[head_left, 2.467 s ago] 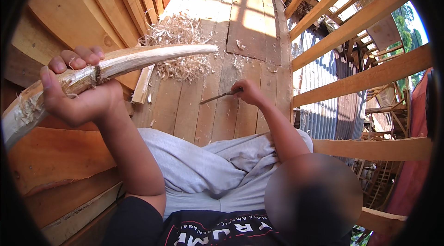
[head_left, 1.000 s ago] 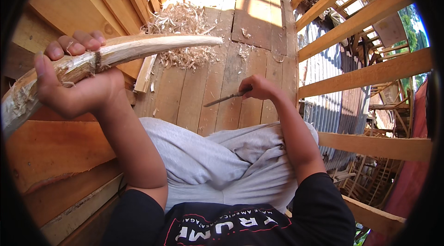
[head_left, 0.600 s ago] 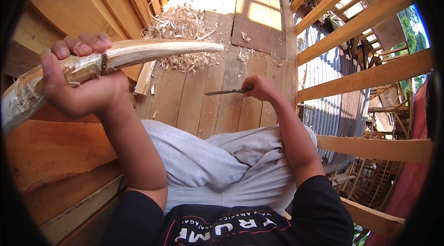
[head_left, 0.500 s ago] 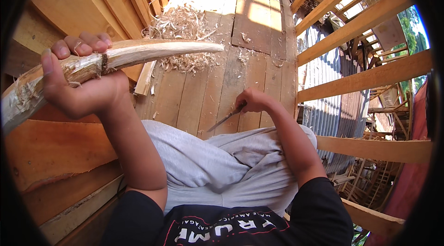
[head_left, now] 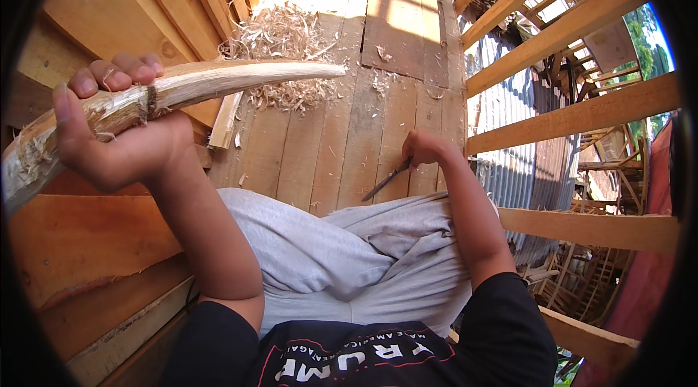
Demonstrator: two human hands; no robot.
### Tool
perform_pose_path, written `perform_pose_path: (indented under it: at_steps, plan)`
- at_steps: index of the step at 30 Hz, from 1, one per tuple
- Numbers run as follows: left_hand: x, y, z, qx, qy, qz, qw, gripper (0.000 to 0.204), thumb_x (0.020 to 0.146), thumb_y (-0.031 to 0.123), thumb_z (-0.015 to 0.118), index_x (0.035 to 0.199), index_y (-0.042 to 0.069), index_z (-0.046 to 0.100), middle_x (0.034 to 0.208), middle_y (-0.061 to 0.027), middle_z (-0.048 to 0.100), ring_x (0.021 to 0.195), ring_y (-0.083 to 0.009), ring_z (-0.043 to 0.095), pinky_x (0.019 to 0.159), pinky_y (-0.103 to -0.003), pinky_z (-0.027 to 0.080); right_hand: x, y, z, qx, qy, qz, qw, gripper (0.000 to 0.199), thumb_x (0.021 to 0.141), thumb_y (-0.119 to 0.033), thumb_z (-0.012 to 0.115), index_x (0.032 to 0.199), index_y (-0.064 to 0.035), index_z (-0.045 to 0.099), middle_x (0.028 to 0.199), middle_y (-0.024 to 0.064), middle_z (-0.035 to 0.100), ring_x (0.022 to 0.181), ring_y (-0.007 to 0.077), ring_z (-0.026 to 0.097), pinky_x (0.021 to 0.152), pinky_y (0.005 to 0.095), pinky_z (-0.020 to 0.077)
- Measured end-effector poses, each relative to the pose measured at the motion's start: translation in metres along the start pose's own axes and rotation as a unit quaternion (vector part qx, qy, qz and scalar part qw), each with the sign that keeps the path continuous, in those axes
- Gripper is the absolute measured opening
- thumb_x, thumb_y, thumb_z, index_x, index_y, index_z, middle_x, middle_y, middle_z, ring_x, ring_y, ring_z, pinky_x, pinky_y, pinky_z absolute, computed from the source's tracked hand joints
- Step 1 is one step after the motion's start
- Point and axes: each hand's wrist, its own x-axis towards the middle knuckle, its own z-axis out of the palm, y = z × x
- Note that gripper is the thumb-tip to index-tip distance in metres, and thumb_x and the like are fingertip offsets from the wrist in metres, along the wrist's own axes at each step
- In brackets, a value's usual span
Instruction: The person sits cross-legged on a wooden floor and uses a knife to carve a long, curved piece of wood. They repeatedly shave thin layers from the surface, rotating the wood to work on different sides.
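Closest in, a dark shirt (head_left: 349, 369) and grey trousers (head_left: 313, 249), legs folded, fabric bunched towards the right knee. Now the left hand (head_left: 138, 148), raised at the left: fingers wrapped round the stick (head_left: 218, 80), palm beneath, thumb on the near side. The stick curves up and across to the right, its pale tapered tip out over the floor (head_left: 291, 161), a dark band (head_left: 151, 101) circling it just beside the fingers.

Over on the right, the other hand is closed on the knife (head_left: 383, 185), blade angled down and back towards the lap, well apart from the stick. To work the blade well from here, I'd say lock that left grip, turn the edge away from the trousers, and take thin, even strokes with the left fingers behind the edge.

Further out, curly shavings (head_left: 283, 38) heap on the boards, a wood strip (head_left: 225, 121) alongside; past the rails (head_left: 574, 114) on the right, metal sheets (head_left: 516, 140).

What can't be read? The stick's thick end runs off at the left rim. The right hand (head_left: 425, 148) covers most of the knife's handle and hides its own fingers. Which way the edge faces, I cannot tell, nor whether the knife's point touches the trousers.
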Motion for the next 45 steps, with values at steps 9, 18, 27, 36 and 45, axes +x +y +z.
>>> perform_pose_path:
  at_steps: [9,18,27,36,45]
  plan:
    - [0.004,0.001,-0.007,-0.011,-0.016,-0.003,1.000,0.030,0.074,0.038,0.058,0.073,0.012,0.044,0.060,-0.0045,0.044,0.052,-0.0194,0.045,0.058,-0.035,0.039,-0.004,0.009,-0.009,0.124,0.041,0.017,0.991,0.030,0.060,0.001,0.077,0.089,-0.0038,0.072,0.079,0.0087,0.071,0.074,0.0172,0.066,0.068,0.0300,0.0526]
    - [0.001,0.003,-0.005,-0.016,-0.008,-0.011,1.000,0.028,0.073,0.036,0.058,0.073,0.012,0.043,0.063,-0.0031,0.041,0.058,-0.0177,0.041,0.061,-0.033,0.035,0.007,-0.017,-0.013,0.188,0.159,0.002,0.969,0.027,0.063,-0.006,0.079,0.089,-0.0052,0.073,0.078,0.0086,0.070,0.069,0.0152,0.065,0.066,0.0297,0.0509]
    - [0.004,0.002,-0.006,-0.013,-0.015,-0.003,1.000,0.030,0.074,0.038,0.058,0.074,0.012,0.043,0.060,-0.0033,0.044,0.052,-0.0180,0.043,0.058,-0.034,0.038,0.023,-0.025,-0.012,0.145,0.230,0.045,0.961,0.025,0.065,-0.009,0.079,0.089,-0.0058,0.072,0.081,0.0092,0.070,0.072,0.0191,0.067,0.067,0.0300,0.0517]
    - [0.003,0.001,-0.005,-0.017,-0.008,0.007,1.000,0.029,0.075,0.037,0.059,0.074,0.013,0.043,0.062,-0.0020,0.043,0.054,-0.0155,0.041,0.057,-0.032,0.038,0.037,-0.006,0.001,0.122,0.257,0.025,0.958,0.027,0.063,-0.006,0.079,0.088,-0.0054,0.072,0.080,0.0087,0.070,0.071,0.0200,0.066,0.066,0.0315,0.0509]
    - [0.003,0.001,-0.006,-0.026,-0.003,0.004,1.000,0.027,0.077,0.035,0.056,0.074,0.013,0.042,0.063,-0.0024,0.041,0.058,-0.0160,0.040,0.060,-0.031,0.035,0.012,0.062,-0.021,0.110,0.235,0.087,0.962,0.027,0.060,0.002,0.077,0.087,-0.0024,0.071,0.077,0.0092,0.070,0.071,0.0175,0.065,0.065,0.0306,0.0503]
